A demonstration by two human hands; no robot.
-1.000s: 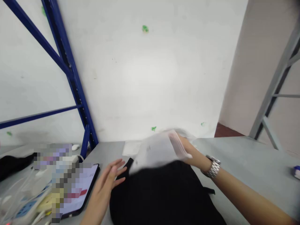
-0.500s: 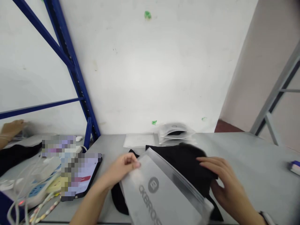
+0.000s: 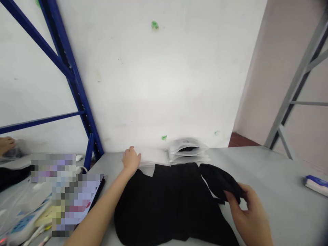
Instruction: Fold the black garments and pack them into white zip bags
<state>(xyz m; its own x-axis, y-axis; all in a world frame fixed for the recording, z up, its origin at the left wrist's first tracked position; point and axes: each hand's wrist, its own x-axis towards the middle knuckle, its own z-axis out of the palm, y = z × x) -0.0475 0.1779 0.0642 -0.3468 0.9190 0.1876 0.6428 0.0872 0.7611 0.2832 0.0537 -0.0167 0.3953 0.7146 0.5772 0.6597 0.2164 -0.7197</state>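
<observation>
My left hand (image 3: 131,159) is at the far edge of the table, against the left side of a flat translucent plastic bag (image 3: 153,155); whether its fingers grip the bag is hard to tell. A black cloth garment (image 3: 164,205) lies spread on the grey table (image 3: 271,171) below the bag, partly covering its lower edge. My right hand (image 3: 247,208) grips a folded black flap or sleeve (image 3: 219,181) of that garment and holds it up. A stack of clear zip bags (image 3: 188,150) stands against the wall.
A blue-and-white box (image 3: 316,185) lies at the table's right. On the left are a blurred-out tablet (image 3: 89,194) and a white power strip (image 3: 25,227) with cables. A co-worker's hand (image 3: 6,145) shows at the far left, beyond a blue shelf upright (image 3: 82,109).
The printed plastic bag has left the middle of the view, and my left hand has moved to the far edge. The black garment now lies spread flat, with my right hand lifting one part.
</observation>
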